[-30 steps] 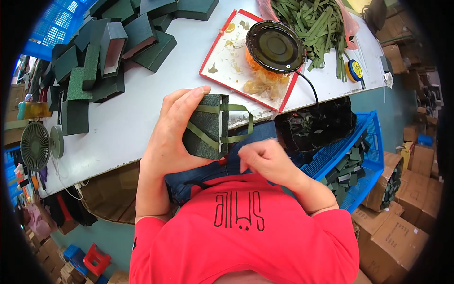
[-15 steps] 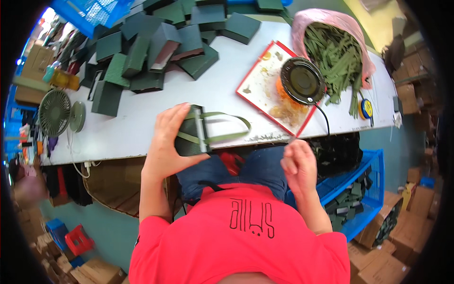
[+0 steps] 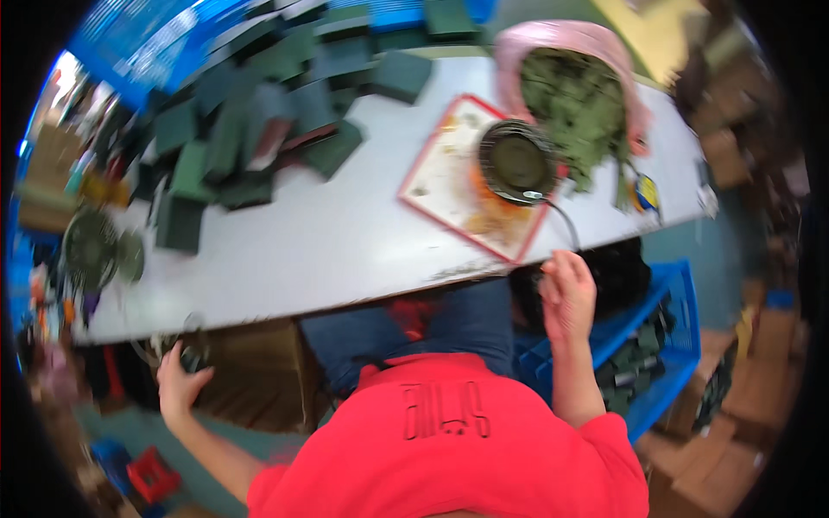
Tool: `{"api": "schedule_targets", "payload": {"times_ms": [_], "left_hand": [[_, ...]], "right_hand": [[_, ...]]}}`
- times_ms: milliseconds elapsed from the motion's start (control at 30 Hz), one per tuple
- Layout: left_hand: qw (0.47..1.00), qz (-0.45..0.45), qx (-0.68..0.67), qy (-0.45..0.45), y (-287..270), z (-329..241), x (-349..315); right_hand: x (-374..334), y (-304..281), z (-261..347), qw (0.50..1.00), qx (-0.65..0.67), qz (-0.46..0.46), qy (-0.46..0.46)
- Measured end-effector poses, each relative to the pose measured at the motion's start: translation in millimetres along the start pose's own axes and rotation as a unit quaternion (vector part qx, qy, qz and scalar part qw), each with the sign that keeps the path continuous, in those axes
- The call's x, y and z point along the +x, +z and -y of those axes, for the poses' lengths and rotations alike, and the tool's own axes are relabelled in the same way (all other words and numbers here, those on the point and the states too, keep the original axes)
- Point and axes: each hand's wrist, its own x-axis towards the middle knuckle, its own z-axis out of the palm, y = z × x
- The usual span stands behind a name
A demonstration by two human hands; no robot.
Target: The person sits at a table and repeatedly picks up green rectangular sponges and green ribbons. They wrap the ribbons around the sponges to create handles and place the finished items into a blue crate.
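Observation:
My left hand [image 3: 181, 382] is stretched out to the far left, below the table's front edge, over a large open cardboard carton [image 3: 259, 367]. Between its thumb and fingers is a small dark green box [image 3: 197, 352], blurred, with a faint loop of ribbon above it. My right hand [image 3: 570, 293] hovers just off the front edge of the table, fingers curled in a pinch; what they hold, if anything, is too small to make out. Closest to that hand is a round black-topped pot [image 3: 518, 162] with an orange side, standing on a stained white, red-rimmed board [image 3: 445, 186].
Many dark green boxes [image 3: 181, 223] lie heaped at the back left of the white table [image 3: 345, 229]. A pink bag [image 3: 553, 36] of green ribbon strips stands behind the pot. A green fan [image 3: 89, 249] sits far left. A blue crate [image 3: 686, 319] of green pieces is low right.
My left hand has carried the green box from the table's front edge down and left, over the carton. My right hand has shifted slightly right. The view has turned and is blurred.

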Motion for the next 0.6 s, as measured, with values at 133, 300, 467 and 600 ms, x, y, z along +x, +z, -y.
{"api": "schedule_targets", "payload": {"times_ms": [133,300,467,600], "left_hand": [[0.988,-0.072,-0.135,0.028,13,4,51],[0.886,-0.316,-0.317,0.119,33,-74,112],[0.814,-0.267,-0.496,0.142,37,-111,158],[0.764,-0.246,-0.573,0.166,31,-129,139]], "right_hand": [[18,-13,12,0.997,0.048,-0.022,-0.057],[61,-40,28,0.945,-0.247,-0.093,-0.193],[107,-53,34,0.88,-0.381,-0.137,-0.249],[127,-60,29,0.885,-0.375,-0.125,-0.247]]}}
